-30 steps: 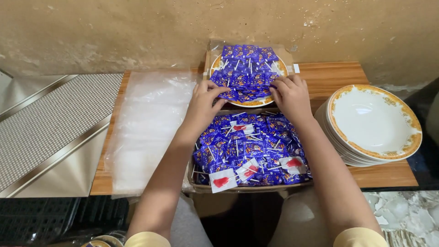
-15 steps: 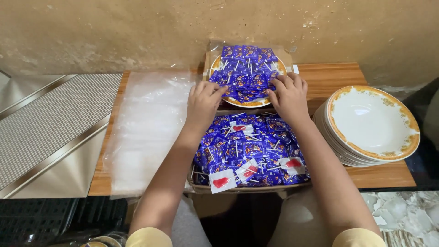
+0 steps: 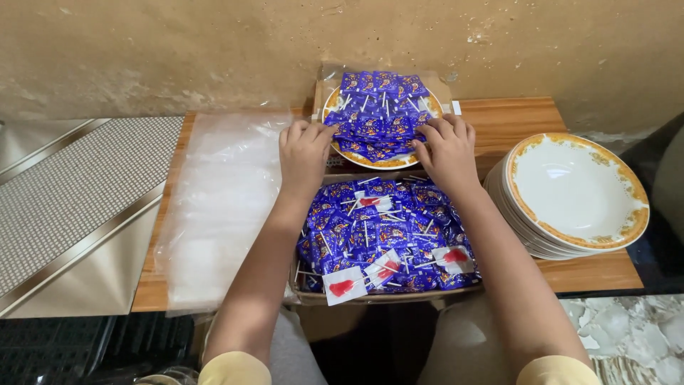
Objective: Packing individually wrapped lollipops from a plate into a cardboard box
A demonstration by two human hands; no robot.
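Blue-purple lollipop wrappers, white plates with a gold-orange patterned rim, brown wooden table.

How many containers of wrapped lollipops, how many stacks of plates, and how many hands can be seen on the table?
Plate heaped with purple-wrapped lollipops: 1
Cardboard box of purple-wrapped lollipops: 1
Stack of empty white plates with gold rims: 1
Hands, left hand and right hand, both at the near edge of the heaped plate: 2
Total: 5
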